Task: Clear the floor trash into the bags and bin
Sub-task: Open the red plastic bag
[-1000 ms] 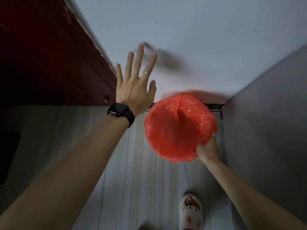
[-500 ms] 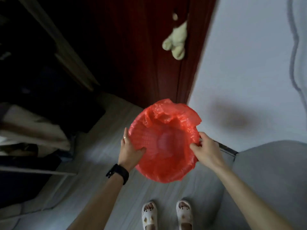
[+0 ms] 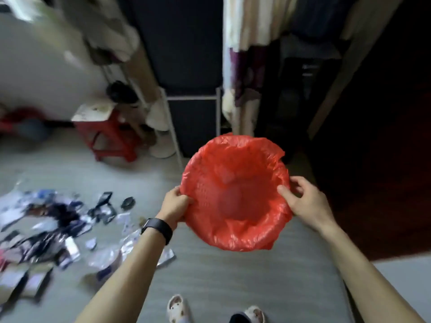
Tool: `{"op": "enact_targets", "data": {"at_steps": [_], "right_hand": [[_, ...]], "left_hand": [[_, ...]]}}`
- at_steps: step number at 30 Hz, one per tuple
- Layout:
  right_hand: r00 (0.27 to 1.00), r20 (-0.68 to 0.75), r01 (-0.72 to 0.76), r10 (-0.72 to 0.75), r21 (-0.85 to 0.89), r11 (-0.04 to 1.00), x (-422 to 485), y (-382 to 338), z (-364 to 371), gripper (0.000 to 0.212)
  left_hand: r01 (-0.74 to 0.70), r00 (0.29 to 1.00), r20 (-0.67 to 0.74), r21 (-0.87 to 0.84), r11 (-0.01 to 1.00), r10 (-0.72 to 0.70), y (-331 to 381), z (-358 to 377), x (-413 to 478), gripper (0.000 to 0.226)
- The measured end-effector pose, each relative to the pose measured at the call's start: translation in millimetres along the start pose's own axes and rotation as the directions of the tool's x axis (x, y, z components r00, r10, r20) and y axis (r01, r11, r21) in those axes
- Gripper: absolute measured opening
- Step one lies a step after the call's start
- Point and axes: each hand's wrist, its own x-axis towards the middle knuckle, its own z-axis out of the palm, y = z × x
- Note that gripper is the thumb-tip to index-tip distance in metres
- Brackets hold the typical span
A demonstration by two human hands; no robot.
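grey floor, blurred trash scattered along its left edge. bin with red bag held above floor; left hand and right hand fingers curled on its rim.

Held a bin lined with a red bag above the grey floor. Gripped the rim at both sides: left hand, black watch on the wrist, at the near left edge; right hand, thumb over the plastic, at the right. Faced blurred trash strewn across the floor to the left, well apart from the bin. Stood in white slippers, a red stool by the far wall.
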Motion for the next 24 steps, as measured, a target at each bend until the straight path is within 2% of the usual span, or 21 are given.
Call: {"op": "enact_targets", "data": {"at_steps": [3,7,10,15,19,24], "right_hand": [[0.968,0.202,0.171,-0.152,-0.084,0.982,-21,-79,76,0.038],[0.847,0.438,0.423,-0.3,-0.215,0.88,-80,-177,189,0.048],[0.781,0.508,0.534,-0.364,-0.24,0.811,-136,-236,263,0.046],[0.682,0.612,0.626,-0.4,-0.205,0.752,-231,-322,375,0.043],[0.587,0.68,0.707,-0.44,-0.165,0.687,-281,-385,449,0.038],[0.522,0.712,0.74,-0.469,-0.106,0.664,-309,-444,520,0.036]], "left_hand": [[0.006,0.981,-0.192,-0.137,0.991,-0.032,-52,-109,-28,0.026],[0.013,0.914,-0.384,-0.292,0.956,-0.129,-136,-249,-70,0.025],[0.028,0.847,-0.481,-0.386,0.922,-0.227,-197,-336,-99,0.024],[0.037,0.72,-0.589,-0.496,0.868,-0.367,-275,-469,-158,0.021],[0.019,0.652,-0.637,-0.53,0.848,-0.412,-312,-560,-187,0.023],[-0.027,0.58,-0.684,-0.56,0.828,-0.443,-335,-643,-185,0.028]]}}
